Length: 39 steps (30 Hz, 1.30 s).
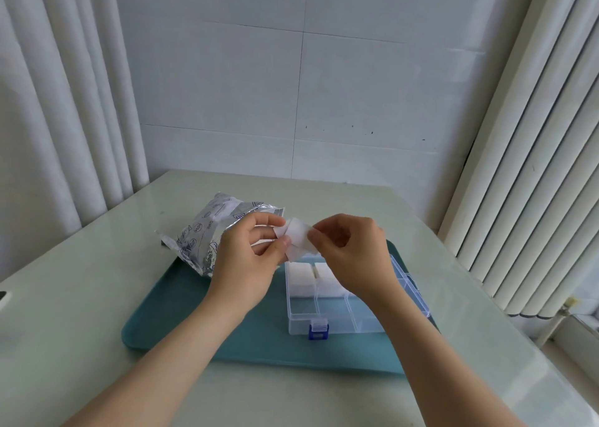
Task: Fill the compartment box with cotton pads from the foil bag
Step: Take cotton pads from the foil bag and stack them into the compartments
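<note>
**Compartment box** (343,327): clear plastic, on the right half of the tray, with a blue latch (318,328) on its near wall.
- Far row: two neighbouring compartments, left (301,279) and middle (325,279), each hold a stack of white square cotton pads that reaches about the rim.
- Near row: the clear floor shows through.
- Right portion: a further clear section (411,284) is partly hidden by the right forearm. Whether it is a lid or more compartments cannot be told.

**Foil bag** (201,235): silver and crumpled, lying at the far left. Its near end is on the tray's far-left corner and the rest is on the table. White contents show through a clear patch near its far end.
- Writing: the word "Date" is readable in dark print.
- Other markings: dark outline icons surround it, and the remaining print is too small to read.

**Held pad** (298,240): white, slightly creased, in the air above the box's far edge, just right of the bag.
- Left hand (249,258): thumb and forefinger pinch the pad's left edge, and the other fingers are curled behind.
- Right hand (353,255): fingertips pinch the pad's right edge, palm turned down over the box.

**Tray** (181,323): teal, rectangular with rounded corners. It carries the box and part of the bag.

**Table** (81,297): pale and glossy. A dark object (2,297) is cut off at its left edge.

**Surroundings**: a grey tiled wall (291,86) stands at the far side, with pale curtains at left (64,102) and right (534,167).
</note>
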{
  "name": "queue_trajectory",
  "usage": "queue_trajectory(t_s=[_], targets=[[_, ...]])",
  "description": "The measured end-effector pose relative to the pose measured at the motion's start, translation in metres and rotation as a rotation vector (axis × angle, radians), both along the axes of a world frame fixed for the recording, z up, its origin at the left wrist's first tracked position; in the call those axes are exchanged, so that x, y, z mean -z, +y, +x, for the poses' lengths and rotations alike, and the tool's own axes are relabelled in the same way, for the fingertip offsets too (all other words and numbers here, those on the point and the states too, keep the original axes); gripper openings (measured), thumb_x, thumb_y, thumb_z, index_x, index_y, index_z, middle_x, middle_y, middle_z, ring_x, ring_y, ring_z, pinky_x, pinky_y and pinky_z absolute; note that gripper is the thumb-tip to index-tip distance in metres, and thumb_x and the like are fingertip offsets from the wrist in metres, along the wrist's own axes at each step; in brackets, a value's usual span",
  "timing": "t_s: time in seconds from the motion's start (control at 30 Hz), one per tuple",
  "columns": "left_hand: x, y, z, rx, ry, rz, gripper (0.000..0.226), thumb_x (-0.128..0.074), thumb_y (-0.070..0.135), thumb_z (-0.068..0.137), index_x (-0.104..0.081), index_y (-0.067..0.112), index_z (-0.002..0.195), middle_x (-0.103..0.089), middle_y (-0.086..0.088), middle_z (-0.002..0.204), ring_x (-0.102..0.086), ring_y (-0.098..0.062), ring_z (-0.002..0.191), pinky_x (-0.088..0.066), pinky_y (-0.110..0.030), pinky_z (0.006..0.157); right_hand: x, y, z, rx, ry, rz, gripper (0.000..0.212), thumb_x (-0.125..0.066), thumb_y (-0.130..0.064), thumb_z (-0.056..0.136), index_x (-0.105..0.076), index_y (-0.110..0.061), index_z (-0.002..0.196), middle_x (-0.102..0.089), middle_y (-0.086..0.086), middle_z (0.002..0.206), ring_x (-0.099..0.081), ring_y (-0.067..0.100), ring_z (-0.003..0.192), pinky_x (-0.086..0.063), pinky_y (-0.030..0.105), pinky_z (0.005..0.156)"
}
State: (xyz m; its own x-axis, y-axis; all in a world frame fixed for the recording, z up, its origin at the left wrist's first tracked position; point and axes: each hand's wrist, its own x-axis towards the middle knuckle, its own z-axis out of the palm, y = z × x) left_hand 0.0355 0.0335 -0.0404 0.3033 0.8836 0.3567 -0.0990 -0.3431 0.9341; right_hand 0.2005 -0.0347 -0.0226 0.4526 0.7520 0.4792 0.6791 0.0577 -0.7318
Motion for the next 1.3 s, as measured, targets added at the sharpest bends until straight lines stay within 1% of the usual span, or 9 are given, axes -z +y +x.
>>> queue_trajectory(t_s=[0.07, 0.2, 0.3, 0.43, 0.67, 0.9, 1.1, 1.2, 1.3], targets=[[-0.001, 0.000, -0.001, 0.019, -0.015, -0.009, 0.017, -0.072, 0.001, 0.098, -0.071, 0.016, 0.106, -0.079, -0.001, 0.100, -0.078, -0.017, 0.085, -0.062, -0.023, 0.069, -0.002, -0.002, 0.001, -0.005, 0.086, -0.038, 0.004, -0.079, -0.021, 0.089, -0.081, -0.021, 0.085, -0.076, -0.010, 0.073, -0.069, 0.006, 0.067, -0.059, 0.026, 0.066], [0.000, 0.002, -0.001, 0.025, -0.023, -0.019, 0.022, -0.064, -0.002, 0.101, -0.071, 0.017, 0.110, -0.079, -0.002, 0.103, -0.079, -0.019, 0.088, -0.062, -0.022, 0.071, -0.006, -0.007, -0.002, -0.122, 0.553, -0.045, 0.003, -0.079, -0.013, 0.092, -0.079, -0.010, 0.093, -0.077, 0.003, 0.075, -0.066, 0.014, 0.062, -0.055, 0.027, 0.061], [0.000, 0.003, 0.000, 0.041, -0.026, -0.016, 0.026, -0.063, -0.001, 0.102, -0.069, 0.020, 0.116, -0.080, -0.003, 0.102, -0.080, -0.021, 0.086, -0.064, -0.027, 0.074, -0.006, -0.007, -0.009, -0.212, 0.668, -0.033, 0.008, -0.077, -0.010, 0.094, -0.077, -0.004, 0.099, -0.078, 0.011, 0.080, -0.072, 0.020, 0.068, -0.063, 0.030, 0.070], [0.001, 0.004, -0.002, 0.048, -0.014, 0.004, 0.031, -0.062, 0.002, 0.104, -0.070, 0.026, 0.123, -0.080, -0.004, 0.103, -0.080, -0.023, 0.087, -0.065, -0.035, 0.083, -0.003, -0.004, -0.016, -0.200, 0.488, -0.057, 0.010, -0.078, -0.012, 0.094, -0.074, -0.007, 0.101, -0.079, 0.011, 0.076, -0.076, 0.028, 0.068, -0.066, 0.040, 0.072], [0.002, 0.006, -0.003, 0.089, -0.011, -0.018, 0.034, -0.055, -0.001, 0.107, -0.072, 0.020, 0.127, -0.079, -0.006, 0.110, -0.080, -0.022, 0.094, -0.063, -0.027, 0.085, -0.001, -0.003, -0.016, -0.186, 0.287, -0.026, 0.009, -0.077, -0.007, 0.092, -0.075, -0.015, 0.096, -0.076, 0.005, 0.067, -0.073, 0.025, 0.059, -0.062, 0.032, 0.061], [0.003, 0.008, -0.004, 0.105, 0.020, 0.003, 0.038, -0.054, 0.000, 0.108, -0.069, 0.020, 0.136, -0.080, 0.000, 0.113, -0.079, -0.016, 0.099, -0.062, -0.025, 0.088, 0.000, -0.002, -0.014, -0.199, 0.231, -0.041, 0.011, -0.077, -0.006, 0.092, -0.075, -0.017, 0.093, -0.076, 0.004, 0.067, -0.073, 0.023, 0.058, -0.060, 0.029, 0.060], [0.004, 0.009, -0.004, 0.122, 0.078, 0.059, 0.034, -0.066, 0.013, 0.104, -0.070, 0.021, 0.137, -0.077, 0.002, 0.120, -0.077, -0.010, 0.104, -0.063, -0.028, 0.089, 0.003, -0.002, -0.012, -0.176, 0.183, -0.063, 0.006, -0.078, -0.011, 0.092, -0.074, -0.015, 0.095, -0.076, 0.002, 0.068, -0.073, 0.021, 0.058, -0.063, 0.037, 0.065], [0.005, 0.008, -0.005, 0.051, 0.139, 0.141, 0.034, -0.071, 0.007, 0.100, -0.073, 0.025, 0.128, -0.078, 0.006, 0.113, -0.077, -0.007, 0.099, -0.064, -0.030, 0.089, 0.003, -0.001, -0.013, -0.159, 0.160, -0.068, 0.017, -0.083, -0.017, 0.090, -0.073, -0.019, 0.103, -0.077, 0.000, 0.072, -0.073, 0.016, 0.058, -0.062, 0.034, 0.065], [0.008, 0.008, -0.004, 0.063, 0.153, 0.180, 0.038, -0.068, 0.001, 0.100, -0.070, 0.026, 0.129, -0.078, -0.001, 0.116, -0.078, -0.011, 0.098, -0.064, -0.038, 0.091, 0.005, 0.001, -0.013, -0.115, 0.083, -0.070, 0.024, -0.083, -0.030, 0.090, -0.074, -0.027, 0.112, -0.076, -0.009, 0.088, -0.072, 0.010, 0.067, -0.061, 0.029, 0.069]])
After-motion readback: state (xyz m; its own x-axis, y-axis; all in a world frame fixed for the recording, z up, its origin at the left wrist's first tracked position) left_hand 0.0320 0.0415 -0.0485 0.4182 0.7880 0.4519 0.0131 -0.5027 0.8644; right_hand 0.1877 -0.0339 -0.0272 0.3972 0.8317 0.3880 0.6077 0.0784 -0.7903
